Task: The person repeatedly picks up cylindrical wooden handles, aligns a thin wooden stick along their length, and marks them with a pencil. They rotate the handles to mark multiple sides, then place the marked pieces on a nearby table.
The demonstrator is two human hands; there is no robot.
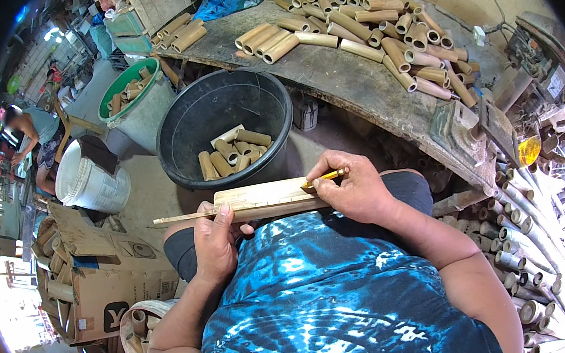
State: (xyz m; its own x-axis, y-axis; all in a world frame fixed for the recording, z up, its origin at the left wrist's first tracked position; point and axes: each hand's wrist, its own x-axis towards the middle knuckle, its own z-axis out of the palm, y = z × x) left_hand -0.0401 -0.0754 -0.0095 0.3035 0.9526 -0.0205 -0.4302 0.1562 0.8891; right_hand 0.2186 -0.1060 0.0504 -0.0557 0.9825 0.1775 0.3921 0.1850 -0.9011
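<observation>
Across my lap lies a pale bamboo piece, with a thin flat bamboo strip running along its near side and sticking out past its left end. My left hand is closed round the left part of both, its thumb on top of the strip. A yellow pencil is pinched in my right hand, its tip at the upper face of the bamboo piece near the right end. Small dark marks show along the bamboo. The underside of the piece and some left fingers are hidden.
Ahead stands a black tub with several cut bamboo tubes inside. A wooden bench behind it bears many more tubes. To the left are a green-rimmed bin, a white bucket and a cardboard box. Another person works far left.
</observation>
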